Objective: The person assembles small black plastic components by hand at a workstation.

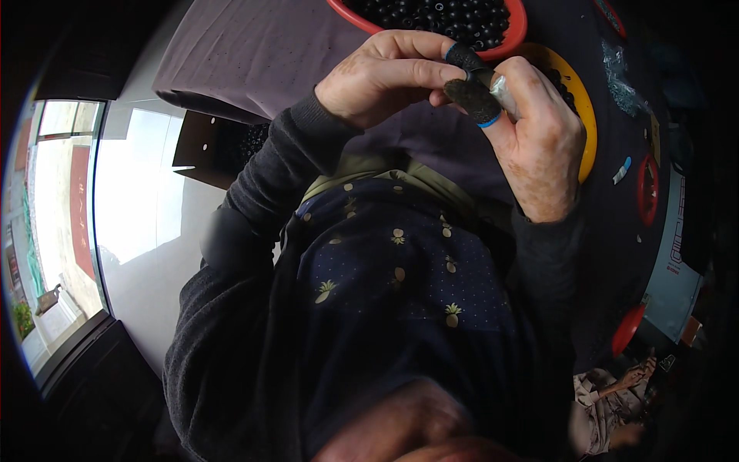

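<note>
My left hand (385, 75) and my right hand (543, 131) meet fingertip to fingertip, just in front of a red basin (516, 27) full of round black beads (431, 15). The left thumb and index finger are pinched together; whatever lies between them is too small or hidden to name. A black finger cover with a blue edge (460, 54) sits on the left index finger. The right thumb wears a similar dark cover (473, 100). In the curled right fingers is a small whitish, shiny object (503, 94), partly hidden. Behind the right hand, a yellow basin (588, 115) holds more dark beads.
A dark cloth (231, 54) covers the table. To the right lie clear plastic bags (622, 81), a small blue-and-white item (622, 170) and red dishes (648, 189). A cardboard box (198, 146) with dark beads stands at the lower left. Another person's hand (637, 374) shows at the lower right.
</note>
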A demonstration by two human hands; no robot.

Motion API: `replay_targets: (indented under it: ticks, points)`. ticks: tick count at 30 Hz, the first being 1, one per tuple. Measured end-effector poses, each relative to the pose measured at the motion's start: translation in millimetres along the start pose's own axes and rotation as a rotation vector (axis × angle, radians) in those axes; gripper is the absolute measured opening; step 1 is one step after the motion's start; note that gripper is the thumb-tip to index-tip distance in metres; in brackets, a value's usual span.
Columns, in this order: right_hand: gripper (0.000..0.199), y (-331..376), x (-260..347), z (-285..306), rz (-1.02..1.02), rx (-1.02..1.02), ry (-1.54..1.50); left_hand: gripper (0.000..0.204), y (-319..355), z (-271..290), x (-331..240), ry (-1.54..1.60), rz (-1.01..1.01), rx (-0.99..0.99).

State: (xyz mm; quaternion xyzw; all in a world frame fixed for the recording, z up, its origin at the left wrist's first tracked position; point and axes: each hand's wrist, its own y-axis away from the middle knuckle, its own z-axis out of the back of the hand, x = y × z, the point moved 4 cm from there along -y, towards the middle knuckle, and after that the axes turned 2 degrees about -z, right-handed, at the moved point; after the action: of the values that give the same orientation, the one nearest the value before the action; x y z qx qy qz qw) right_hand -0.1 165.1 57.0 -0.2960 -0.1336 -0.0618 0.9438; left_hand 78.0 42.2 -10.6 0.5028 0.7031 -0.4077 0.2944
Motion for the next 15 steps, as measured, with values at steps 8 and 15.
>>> replay_targets:
  ticks: [8,15]
  points:
    - [0.030,-0.4,-1.4,0.9,0.112,0.007,0.070,0.028,-0.6,-2.8,1.1,0.036,0.054,0.047]
    - [0.032,3.0,2.1,2.6,0.172,0.016,0.125,0.028,-1.1,-2.4,-0.9,0.020,0.095,0.053]
